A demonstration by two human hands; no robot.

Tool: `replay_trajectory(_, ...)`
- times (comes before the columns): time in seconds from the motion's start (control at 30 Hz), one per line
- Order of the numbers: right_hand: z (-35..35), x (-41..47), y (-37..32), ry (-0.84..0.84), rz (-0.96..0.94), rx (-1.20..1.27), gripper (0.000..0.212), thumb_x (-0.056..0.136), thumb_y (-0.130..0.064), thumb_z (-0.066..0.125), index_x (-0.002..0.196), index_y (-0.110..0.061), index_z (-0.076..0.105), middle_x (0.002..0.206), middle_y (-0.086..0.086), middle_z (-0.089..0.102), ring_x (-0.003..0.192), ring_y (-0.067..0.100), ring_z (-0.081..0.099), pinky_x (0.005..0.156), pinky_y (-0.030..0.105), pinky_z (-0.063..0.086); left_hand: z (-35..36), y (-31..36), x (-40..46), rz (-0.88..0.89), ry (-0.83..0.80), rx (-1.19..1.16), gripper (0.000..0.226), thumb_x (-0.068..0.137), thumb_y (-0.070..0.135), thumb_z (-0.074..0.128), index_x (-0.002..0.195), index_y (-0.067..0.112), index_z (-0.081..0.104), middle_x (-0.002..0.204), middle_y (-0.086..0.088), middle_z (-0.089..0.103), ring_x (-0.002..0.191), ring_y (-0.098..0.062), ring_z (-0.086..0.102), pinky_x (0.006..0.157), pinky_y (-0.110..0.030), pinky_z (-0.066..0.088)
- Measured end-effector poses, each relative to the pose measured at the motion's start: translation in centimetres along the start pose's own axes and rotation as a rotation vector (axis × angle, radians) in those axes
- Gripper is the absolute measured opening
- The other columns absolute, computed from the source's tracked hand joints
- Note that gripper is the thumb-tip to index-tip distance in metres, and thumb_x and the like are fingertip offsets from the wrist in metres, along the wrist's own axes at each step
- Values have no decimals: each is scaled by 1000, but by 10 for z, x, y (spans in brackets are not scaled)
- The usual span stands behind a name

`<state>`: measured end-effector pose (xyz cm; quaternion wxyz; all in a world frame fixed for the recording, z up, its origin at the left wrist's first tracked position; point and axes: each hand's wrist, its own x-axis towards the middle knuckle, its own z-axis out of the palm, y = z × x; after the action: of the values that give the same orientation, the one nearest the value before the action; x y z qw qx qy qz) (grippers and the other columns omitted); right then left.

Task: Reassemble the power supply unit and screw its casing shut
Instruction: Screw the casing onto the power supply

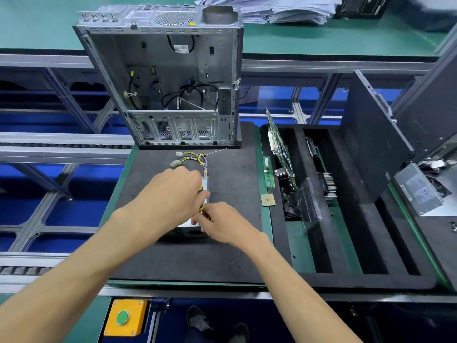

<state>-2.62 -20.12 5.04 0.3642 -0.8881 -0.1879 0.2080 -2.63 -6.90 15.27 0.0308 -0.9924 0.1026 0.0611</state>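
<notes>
The power supply unit [186, 229] lies on the black foam mat [230, 184], mostly hidden under my hands; only a pale grey side strip and a dark vented face show. Its bundle of yellow, purple and black wires [197, 159] with white plugs curls away toward the computer case. My left hand [173, 194] is curled on top of the unit around a yellow-and-black thing [201, 188] that looks like a screwdriver handle. My right hand [222, 225] pinches at the lower end of that yellow thing, against the unit's edge. What is between the fingertips is hidden.
An open, empty computer case [170, 78] stands upright at the mat's far edge. To the right are a RAM stick [268, 173], a CPU chip [267, 200] and a slotted foam tray [346, 219] with boards. A second power supply [420, 191] lies far right. Small screws [243, 166] dot the mat.
</notes>
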Motion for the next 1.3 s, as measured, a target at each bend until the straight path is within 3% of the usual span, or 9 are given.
replay_trajectory(0.17,1,-1,1,-1,3,3,36,108,-41,39,93,-22,66,84,2,71,69,23,61,82,41,56,-1,11,-4,-50,50,296,56,103,60,28,70,18,42,62,2,32,50,-15,30,47,-28,18)
replay_trajectory(0.3,3,0,1,-2,-12,12,35,108,-41,41,94,-22,67,81,2,68,66,20,57,80,40,55,-4,12,-8,-93,114,373,63,102,64,22,60,19,35,57,3,33,46,-14,24,47,-28,13)
replay_trajectory(0.4,5,2,2,-5,-1,6,37,109,-41,39,93,-24,66,78,-6,62,75,23,61,81,40,55,-6,7,-10,-102,126,340,63,99,69,24,70,19,49,59,4,37,50,-17,33,47,-28,15)
replay_trajectory(0.5,4,5,5,15,36,43,39,108,-39,37,87,-25,66,86,2,68,76,25,62,84,43,56,-7,0,-7,-47,136,115,42,99,63,37,90,22,41,70,4,43,67,-25,47,52,-31,29)
replay_trajectory(0.6,4,6,8,27,44,53,39,108,-39,37,83,-26,64,90,5,71,72,23,60,84,44,56,-9,0,-4,-3,73,-88,38,100,50,48,76,22,39,70,2,44,78,-31,56,66,-37,46)
replay_trajectory(0.77,7,6,9,23,31,34,41,110,-41,36,89,-22,65,90,3,70,72,21,60,84,43,56,0,2,-6,-53,194,20,51,93,69,39,94,19,26,63,4,38,61,-30,45,47,-33,27)
replay_trajectory(1.0,8,9,11,19,19,-7,40,109,-41,36,87,-22,65,88,4,71,82,27,65,84,43,55,-6,-12,2,128,-48,-269,10,102,29,49,106,21,47,99,2,61,90,-32,59,79,-46,52)
replay_trajectory(1.17,11,10,9,15,17,-24,44,109,-44,34,91,-20,66,86,4,70,85,27,66,86,44,54,-7,-9,4,20,23,-123,28,100,49,50,99,21,49,75,1,52,78,-32,55,63,-37,42)
replay_trajectory(1.3,13,10,9,16,-3,-37,46,110,-44,34,91,-18,67,83,4,69,82,29,65,83,44,54,-7,-16,6,166,-41,-170,8,102,32,50,104,24,51,88,5,65,83,-25,52,67,-35,38)
